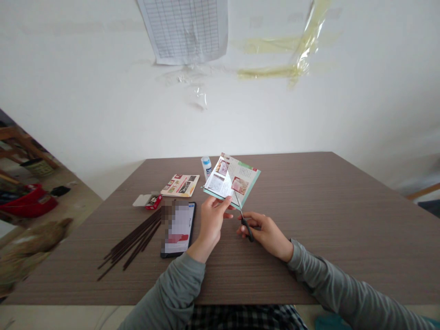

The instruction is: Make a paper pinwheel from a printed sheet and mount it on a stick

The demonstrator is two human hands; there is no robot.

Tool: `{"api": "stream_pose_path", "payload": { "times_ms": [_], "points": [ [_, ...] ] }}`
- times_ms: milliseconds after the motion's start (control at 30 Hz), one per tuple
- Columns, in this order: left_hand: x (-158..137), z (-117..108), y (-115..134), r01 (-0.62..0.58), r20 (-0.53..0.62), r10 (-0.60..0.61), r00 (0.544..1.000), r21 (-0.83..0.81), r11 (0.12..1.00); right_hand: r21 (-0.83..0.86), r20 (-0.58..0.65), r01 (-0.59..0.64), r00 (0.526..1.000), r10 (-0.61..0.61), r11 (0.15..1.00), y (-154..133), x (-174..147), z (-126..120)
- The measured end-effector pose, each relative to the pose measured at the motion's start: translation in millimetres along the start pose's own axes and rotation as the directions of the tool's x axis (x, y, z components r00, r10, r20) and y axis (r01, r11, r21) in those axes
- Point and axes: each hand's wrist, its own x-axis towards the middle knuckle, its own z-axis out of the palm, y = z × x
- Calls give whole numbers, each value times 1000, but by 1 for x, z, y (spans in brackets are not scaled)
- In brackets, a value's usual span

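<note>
My left hand (212, 220) pinches the lower edge of a printed sheet (227, 176) with small photos, text and a green border, held tilted above the table. In my right hand (263, 231) is a pair of scissors (246, 224), its black handles around my fingers. The blades reach up over the lower right part of the sheet, near a reddish photo; whether they cut into the paper I cannot tell. A white glue stick (206, 166) with a blue label stands just behind the sheet, partly covered by it.
Left of my hands lie a phone (179, 229), several thin dark sticks (137, 238), a small red open box (153, 200) and a stack of printed paper (181, 185). The brown table (326, 206) meets a white wall (275, 119) behind. A red basin (30, 201) sits on the floor.
</note>
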Motion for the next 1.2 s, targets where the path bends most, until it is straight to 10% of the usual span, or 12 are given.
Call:
{"api": "stream_pose_path", "payload": {
  "times_ms": [1200],
  "points": [
    [5, -5, 0, -96, -57, 99, 993, 56, 994, 56, 31, -17, 999, 15, 998, 5, 3, -2]
  ]
}}
